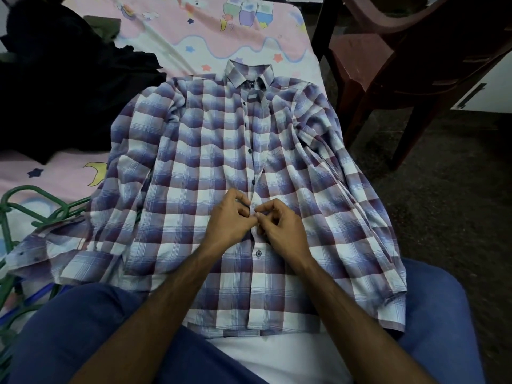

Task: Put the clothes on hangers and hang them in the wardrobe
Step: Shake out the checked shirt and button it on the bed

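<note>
Checked shirt [210, 167] lies flat, front up, on the bed sheet [243, 42]. Left hand [228, 217] and right hand [278, 225] meet at its button placket, fingertips pinching the fabric. Green hangers [25, 206] lie well left of the left hand; dark clothes [63, 87] lie beyond it.

We see a home bedroom: a bed with a pink cartoon-printed sheet [194, 31], and a dark brown plastic chair [388, 67] beside it.

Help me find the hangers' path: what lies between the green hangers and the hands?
In the head view, the plaid shirt fills that stretch: its sleeve and left front panel lie flat between the green hangers and the left hand and right hand.
</note>
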Motion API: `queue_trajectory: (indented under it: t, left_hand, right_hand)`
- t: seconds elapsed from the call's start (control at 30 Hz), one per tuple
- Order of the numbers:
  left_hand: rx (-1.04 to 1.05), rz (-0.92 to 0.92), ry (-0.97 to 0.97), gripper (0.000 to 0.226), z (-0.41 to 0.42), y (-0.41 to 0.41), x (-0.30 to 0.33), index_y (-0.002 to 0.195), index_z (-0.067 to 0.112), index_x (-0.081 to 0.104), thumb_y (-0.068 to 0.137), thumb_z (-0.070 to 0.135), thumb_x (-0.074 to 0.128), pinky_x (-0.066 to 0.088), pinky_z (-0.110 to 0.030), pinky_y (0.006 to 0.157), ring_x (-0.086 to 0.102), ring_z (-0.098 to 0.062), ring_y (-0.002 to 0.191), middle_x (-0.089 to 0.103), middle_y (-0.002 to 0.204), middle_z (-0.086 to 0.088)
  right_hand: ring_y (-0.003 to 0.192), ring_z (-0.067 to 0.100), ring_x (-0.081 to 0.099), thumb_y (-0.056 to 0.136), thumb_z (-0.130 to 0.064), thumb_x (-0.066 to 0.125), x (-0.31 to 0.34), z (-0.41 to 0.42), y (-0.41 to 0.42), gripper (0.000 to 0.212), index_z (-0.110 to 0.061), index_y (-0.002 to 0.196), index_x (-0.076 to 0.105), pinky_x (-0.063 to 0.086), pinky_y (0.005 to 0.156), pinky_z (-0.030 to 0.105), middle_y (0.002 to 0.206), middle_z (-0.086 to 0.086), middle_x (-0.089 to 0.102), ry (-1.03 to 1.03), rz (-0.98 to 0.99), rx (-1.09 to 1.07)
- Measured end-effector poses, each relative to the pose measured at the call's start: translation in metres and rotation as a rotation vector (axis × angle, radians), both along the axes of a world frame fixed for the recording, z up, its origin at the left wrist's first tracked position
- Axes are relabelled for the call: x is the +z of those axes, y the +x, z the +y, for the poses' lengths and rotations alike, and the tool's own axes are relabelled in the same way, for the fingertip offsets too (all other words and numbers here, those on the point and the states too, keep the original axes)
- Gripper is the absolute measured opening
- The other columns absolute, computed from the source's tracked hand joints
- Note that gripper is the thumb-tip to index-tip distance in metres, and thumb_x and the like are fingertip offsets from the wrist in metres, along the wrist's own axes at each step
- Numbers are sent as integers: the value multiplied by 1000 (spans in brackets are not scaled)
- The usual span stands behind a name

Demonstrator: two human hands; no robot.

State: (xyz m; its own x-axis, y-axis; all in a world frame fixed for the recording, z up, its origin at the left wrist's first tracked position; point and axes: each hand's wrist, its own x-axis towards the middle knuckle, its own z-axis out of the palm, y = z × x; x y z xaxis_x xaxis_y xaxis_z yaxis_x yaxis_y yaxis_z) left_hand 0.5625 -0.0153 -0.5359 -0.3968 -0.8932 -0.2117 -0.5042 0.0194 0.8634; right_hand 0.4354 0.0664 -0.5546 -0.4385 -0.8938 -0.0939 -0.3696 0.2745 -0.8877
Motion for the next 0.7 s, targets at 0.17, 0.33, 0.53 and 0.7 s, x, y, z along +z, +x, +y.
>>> queue_trajectory:
  t: [0.17, 0.33, 0.53, 0.7]
  left_hand:
    - [-10, 169, 225, 29, -5, 4, 3, 104, 14, 52, 85, 3, 72, 43, -28, 43, 54, -8, 55, 66, 79, -2]
    - [-91, 77, 67, 19, 6, 14, 8, 104, 18, 52, 94, 16, 67, 52, -32, 46, 61, -12, 57, 67, 82, -6]
    - [-691, -408, -149, 22, 47, 55, 39, 98, 28, 55, 90, 44, 67, 54, -33, 70, 60, -10, 82, 62, 93, 8]
    - [-995, -917, -374, 62, 90, 98, 48, 111, 24, 43, 69, 54, 79, 47, -38, 74, 53, -21, 99, 50, 114, 4]
  right_hand:
    - [65, 10, 66, 95, -28, 57, -1, -3, 1, 8, -36, 98, 60, 58, 65, 43, 71, -7, 70, 32, 80, -55]
    - [63, 13, 65, 102, -18, 57, 13, 7, 0, 9, -26, 106, 60, 56, 61, 31, 76, 4, 70, 1, -145, -1]
    - [78, 5, 63, 96, -33, 67, 38, 49, -8, 37, -28, 125, 45, 52, 74, 23, 91, -3, 63, 89, 10, 327]
    - [110, 11, 52, 81, -71, 65, 46, 115, -2, 83, -31, 147, 33, 50, 97, 33, 130, -7, 48, 199, 594, 784]
